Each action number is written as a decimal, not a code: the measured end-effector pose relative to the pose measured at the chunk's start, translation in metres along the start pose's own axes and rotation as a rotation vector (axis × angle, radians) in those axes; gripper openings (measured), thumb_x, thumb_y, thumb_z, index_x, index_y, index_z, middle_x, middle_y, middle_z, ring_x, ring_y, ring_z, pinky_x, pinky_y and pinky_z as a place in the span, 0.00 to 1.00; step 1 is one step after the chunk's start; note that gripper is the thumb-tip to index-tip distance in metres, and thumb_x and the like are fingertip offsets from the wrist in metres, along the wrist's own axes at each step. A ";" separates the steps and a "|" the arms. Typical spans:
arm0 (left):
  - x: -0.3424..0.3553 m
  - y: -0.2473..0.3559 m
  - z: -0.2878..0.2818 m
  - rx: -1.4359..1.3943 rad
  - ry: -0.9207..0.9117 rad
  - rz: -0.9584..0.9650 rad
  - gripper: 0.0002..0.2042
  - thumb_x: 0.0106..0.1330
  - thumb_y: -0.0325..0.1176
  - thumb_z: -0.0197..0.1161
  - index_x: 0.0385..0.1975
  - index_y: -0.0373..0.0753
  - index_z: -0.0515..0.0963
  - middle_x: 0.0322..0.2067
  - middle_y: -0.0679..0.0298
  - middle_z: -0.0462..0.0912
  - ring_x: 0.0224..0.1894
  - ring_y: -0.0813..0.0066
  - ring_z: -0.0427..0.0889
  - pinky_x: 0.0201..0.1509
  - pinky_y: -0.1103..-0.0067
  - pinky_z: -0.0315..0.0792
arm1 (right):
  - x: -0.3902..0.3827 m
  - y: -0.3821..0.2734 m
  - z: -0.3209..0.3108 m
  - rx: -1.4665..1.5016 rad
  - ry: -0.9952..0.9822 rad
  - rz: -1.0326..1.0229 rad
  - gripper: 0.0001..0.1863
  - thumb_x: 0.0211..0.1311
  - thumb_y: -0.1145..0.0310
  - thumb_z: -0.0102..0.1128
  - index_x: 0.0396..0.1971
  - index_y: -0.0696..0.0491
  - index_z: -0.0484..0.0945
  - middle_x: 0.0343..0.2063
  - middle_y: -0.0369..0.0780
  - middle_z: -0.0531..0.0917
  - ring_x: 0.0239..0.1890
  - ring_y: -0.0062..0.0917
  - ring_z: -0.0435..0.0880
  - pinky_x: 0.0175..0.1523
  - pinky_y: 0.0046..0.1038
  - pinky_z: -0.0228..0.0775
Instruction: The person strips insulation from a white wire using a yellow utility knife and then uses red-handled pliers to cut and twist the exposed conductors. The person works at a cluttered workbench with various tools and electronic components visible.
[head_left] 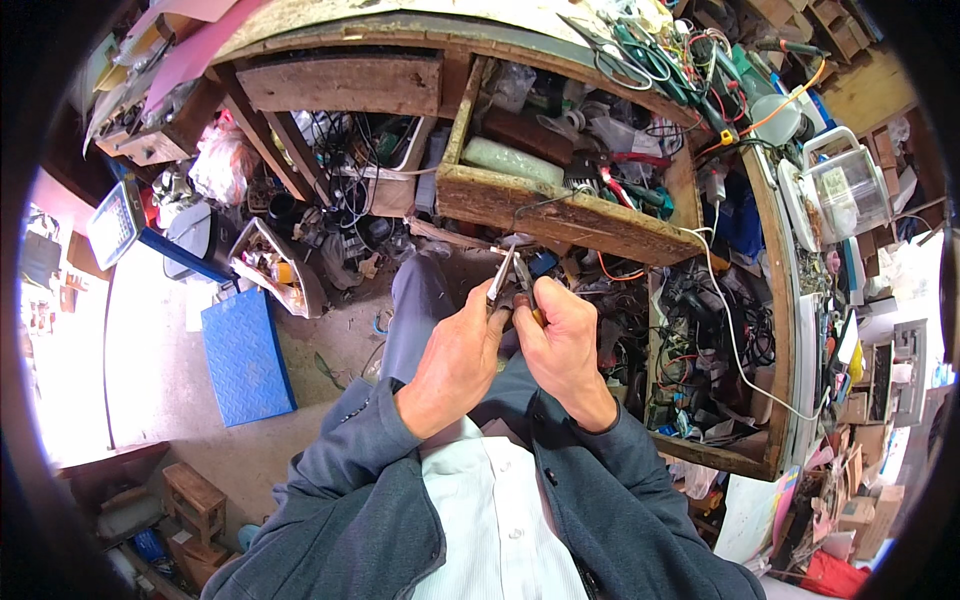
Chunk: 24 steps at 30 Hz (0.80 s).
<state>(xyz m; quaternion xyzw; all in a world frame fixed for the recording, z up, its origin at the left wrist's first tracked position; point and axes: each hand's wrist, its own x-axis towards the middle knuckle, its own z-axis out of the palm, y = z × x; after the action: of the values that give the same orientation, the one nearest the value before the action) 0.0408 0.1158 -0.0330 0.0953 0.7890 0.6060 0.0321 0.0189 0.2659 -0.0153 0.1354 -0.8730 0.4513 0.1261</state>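
Two hand tools above the lap (pixel 515 392), tips close together and pointing away from the body. In the left hand (pixel 452 368), a slim silvery tool (pixel 497 284), with fingers bent inward and clamped on its lower part, thumb alongside. In the right hand (pixel 562 342), a dark-jawed, plier-like tool (pixel 523 277), yellow showing at its handle, with fingers curled tightly around it and thumb laid along the near side. At the tips, a small pale piece (pixel 500 251), too small to identify; cannot tell which tip, if either, grips it. Just beyond, a pulled-out wooden drawer (pixel 565 217), crowded with a clear wrapped roll (pixel 513 161), a red-handled tool (pixel 611 184) and assorted small parts. Above the drawer, a worn workbench (pixel 350 35), with dark-handled scissors (pixel 605 52) near its edge. To the right, a white cable (pixel 733 352) hanging in a long curve past tangled black wires (pixel 735 315), and farther up a clear plastic container (pixel 848 190). To the left, on the floor, a blue platform scale (pixel 246 357) with a ridged plate, and, lower down, a small wooden stool (pixel 194 492).
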 end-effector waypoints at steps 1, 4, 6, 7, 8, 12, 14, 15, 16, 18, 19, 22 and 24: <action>0.000 0.001 -0.001 -0.002 -0.015 -0.037 0.18 0.75 0.26 0.50 0.63 0.32 0.63 0.36 0.39 0.80 0.39 0.36 0.81 0.39 0.59 0.74 | 0.000 0.000 0.000 0.003 0.001 -0.005 0.12 0.56 0.80 0.62 0.23 0.60 0.65 0.19 0.47 0.69 0.19 0.40 0.70 0.25 0.36 0.62; -0.002 0.002 0.002 -0.015 -0.015 0.007 0.21 0.75 0.26 0.51 0.65 0.32 0.61 0.35 0.40 0.80 0.38 0.38 0.82 0.40 0.60 0.74 | 0.001 0.000 0.000 0.015 -0.003 0.010 0.11 0.55 0.80 0.61 0.23 0.60 0.65 0.19 0.48 0.69 0.19 0.41 0.70 0.25 0.36 0.62; -0.002 0.002 0.002 -0.042 -0.021 0.011 0.21 0.75 0.26 0.51 0.66 0.33 0.60 0.35 0.40 0.80 0.37 0.39 0.82 0.40 0.60 0.74 | 0.001 0.000 -0.001 0.009 -0.005 0.016 0.11 0.55 0.81 0.61 0.23 0.60 0.65 0.19 0.48 0.70 0.19 0.41 0.71 0.26 0.36 0.62; -0.002 0.002 0.003 -0.056 -0.024 0.013 0.22 0.75 0.26 0.51 0.67 0.33 0.60 0.35 0.40 0.80 0.37 0.40 0.83 0.40 0.60 0.74 | 0.000 0.000 0.000 0.000 -0.005 0.011 0.11 0.55 0.81 0.61 0.23 0.60 0.65 0.19 0.48 0.70 0.19 0.42 0.71 0.26 0.36 0.62; -0.002 0.002 0.003 -0.059 -0.024 0.005 0.21 0.75 0.26 0.51 0.67 0.33 0.60 0.35 0.40 0.80 0.37 0.39 0.82 0.40 0.60 0.74 | 0.000 0.000 0.000 -0.009 -0.005 0.006 0.11 0.55 0.81 0.61 0.23 0.60 0.65 0.19 0.48 0.70 0.20 0.42 0.71 0.26 0.36 0.63; -0.002 0.004 0.002 -0.052 -0.009 0.010 0.20 0.76 0.26 0.50 0.65 0.32 0.62 0.35 0.39 0.80 0.37 0.38 0.82 0.40 0.60 0.74 | 0.000 0.000 0.004 0.016 0.061 -0.011 0.15 0.58 0.81 0.62 0.21 0.59 0.62 0.16 0.42 0.63 0.18 0.28 0.61 0.24 0.32 0.55; -0.003 0.004 0.003 -0.047 0.004 0.029 0.18 0.76 0.26 0.50 0.63 0.32 0.63 0.36 0.39 0.80 0.38 0.37 0.81 0.40 0.60 0.74 | 0.000 0.000 0.004 0.009 0.076 -0.027 0.15 0.58 0.81 0.62 0.21 0.59 0.62 0.16 0.42 0.63 0.18 0.28 0.61 0.24 0.32 0.55; -0.003 0.003 0.003 -0.047 0.009 0.037 0.17 0.76 0.26 0.50 0.62 0.32 0.63 0.36 0.39 0.80 0.38 0.37 0.81 0.40 0.61 0.74 | 0.000 -0.001 0.004 -0.005 0.061 -0.023 0.14 0.57 0.80 0.62 0.22 0.59 0.63 0.17 0.44 0.65 0.18 0.33 0.65 0.25 0.34 0.58; -0.003 0.002 0.004 -0.048 0.013 0.047 0.16 0.76 0.26 0.50 0.61 0.32 0.64 0.36 0.38 0.80 0.39 0.36 0.81 0.40 0.61 0.74 | 0.000 -0.003 0.002 -0.019 0.046 -0.020 0.13 0.56 0.80 0.62 0.22 0.59 0.64 0.18 0.46 0.68 0.19 0.38 0.68 0.26 0.36 0.61; -0.002 -0.001 0.006 -0.034 0.032 0.058 0.15 0.76 0.26 0.49 0.60 0.31 0.65 0.36 0.39 0.80 0.39 0.37 0.81 0.40 0.61 0.75 | -0.001 -0.004 0.001 -0.032 0.025 -0.010 0.12 0.55 0.80 0.62 0.23 0.60 0.65 0.19 0.48 0.70 0.20 0.43 0.72 0.26 0.38 0.64; -0.002 -0.003 0.007 -0.027 0.042 0.064 0.14 0.76 0.26 0.49 0.59 0.31 0.65 0.36 0.39 0.80 0.40 0.37 0.82 0.40 0.62 0.75 | -0.001 -0.004 0.002 -0.031 0.019 -0.004 0.12 0.55 0.80 0.62 0.23 0.60 0.65 0.19 0.48 0.70 0.20 0.43 0.72 0.26 0.38 0.64; -0.003 -0.004 0.009 -0.089 0.042 0.041 0.13 0.76 0.26 0.49 0.58 0.32 0.66 0.36 0.40 0.81 0.41 0.38 0.83 0.41 0.63 0.76 | -0.003 -0.004 0.004 -0.022 0.018 -0.006 0.12 0.56 0.79 0.62 0.23 0.59 0.65 0.20 0.48 0.70 0.21 0.43 0.72 0.27 0.38 0.63; -0.003 -0.003 0.010 -0.092 0.039 -0.027 0.12 0.76 0.26 0.49 0.57 0.33 0.67 0.36 0.41 0.81 0.41 0.39 0.83 0.41 0.63 0.76 | -0.003 -0.004 0.004 -0.017 0.020 -0.025 0.12 0.57 0.79 0.63 0.23 0.59 0.65 0.20 0.47 0.69 0.21 0.43 0.71 0.27 0.38 0.63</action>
<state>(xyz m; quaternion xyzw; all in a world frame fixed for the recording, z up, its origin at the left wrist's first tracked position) 0.0451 0.1246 -0.0383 0.0710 0.7619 0.6431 0.0294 0.0223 0.2605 -0.0153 0.1409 -0.8737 0.4436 0.1415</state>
